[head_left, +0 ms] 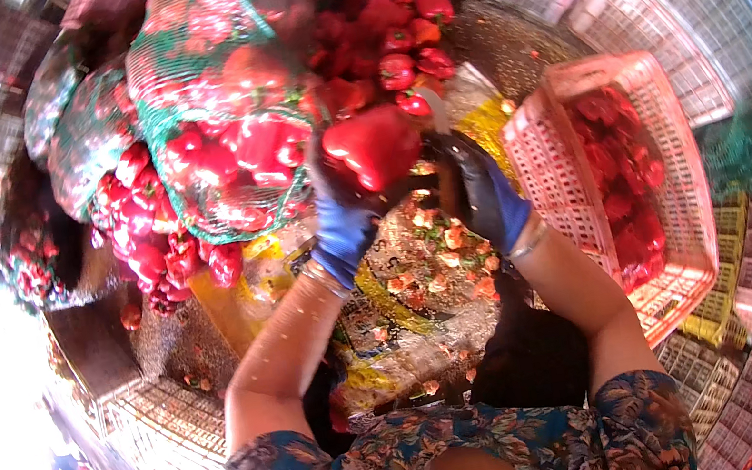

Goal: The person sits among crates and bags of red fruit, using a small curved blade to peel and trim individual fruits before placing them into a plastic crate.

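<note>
The step in hand looks like the coring of one pepper: it is raised between the person's gloved hands, and the side in view shows no clear opening. The next move seems to call for a firm left hold and the knife brought to the stem end, clear of the left fingers.

The left hand is closed round the pepper, cupping it from the left and below; the pepper hides part of the fingers, so their exact spread cannot be told. The right hand is curled round the knife, its pale blade poking up past the fingers, just beside the pepper. Blur hides whether blade and pepper touch.

Left of the grip, a green mesh bag gapes, with peppers at its mouth. Beyond the grip lies a loose pile of more. Right of it stands a pink crate holding red peppers. Below the hands, pale scraps, probably cores, litter a sheet.
</note>
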{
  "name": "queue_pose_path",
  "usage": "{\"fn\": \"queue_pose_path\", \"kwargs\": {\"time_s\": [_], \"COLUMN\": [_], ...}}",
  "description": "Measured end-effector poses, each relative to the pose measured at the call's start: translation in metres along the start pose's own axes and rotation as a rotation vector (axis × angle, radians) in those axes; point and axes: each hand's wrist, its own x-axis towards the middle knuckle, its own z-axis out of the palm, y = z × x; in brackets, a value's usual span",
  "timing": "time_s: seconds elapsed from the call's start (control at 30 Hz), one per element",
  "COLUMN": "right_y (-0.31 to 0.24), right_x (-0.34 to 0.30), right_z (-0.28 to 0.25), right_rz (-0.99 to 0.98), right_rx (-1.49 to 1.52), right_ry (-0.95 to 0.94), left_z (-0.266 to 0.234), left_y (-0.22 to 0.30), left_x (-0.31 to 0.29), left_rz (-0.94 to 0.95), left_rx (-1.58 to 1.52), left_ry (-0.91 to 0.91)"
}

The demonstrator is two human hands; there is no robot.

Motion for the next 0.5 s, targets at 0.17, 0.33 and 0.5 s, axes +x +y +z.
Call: {"fn": "queue_pose_path", "kwargs": {"time_s": [0.17, 0.33, 0.5], "right_y": [-0.018, -0.02, -0.017], "right_x": [0.007, 0.002, 0.009], "right_z": [-0.052, -0.058, -0.052], "right_rz": [-0.282, -0.419, -0.732], "right_rx": [-0.131, -0.625, -1.085], "right_ry": [-0.032, -0.112, -0.034], "left_z": [0.041, 0.039, 0.037], "left_y": [-0.012, -0.002, -0.016], "left_x": [-0.02, 0.009, -0.018], "left_rz": [-0.285, -0.637, -0.572], "left_rx": [-0.249, -0.301, -0.545], "left_ry": [-0.073, -0.283, -0.197]}}
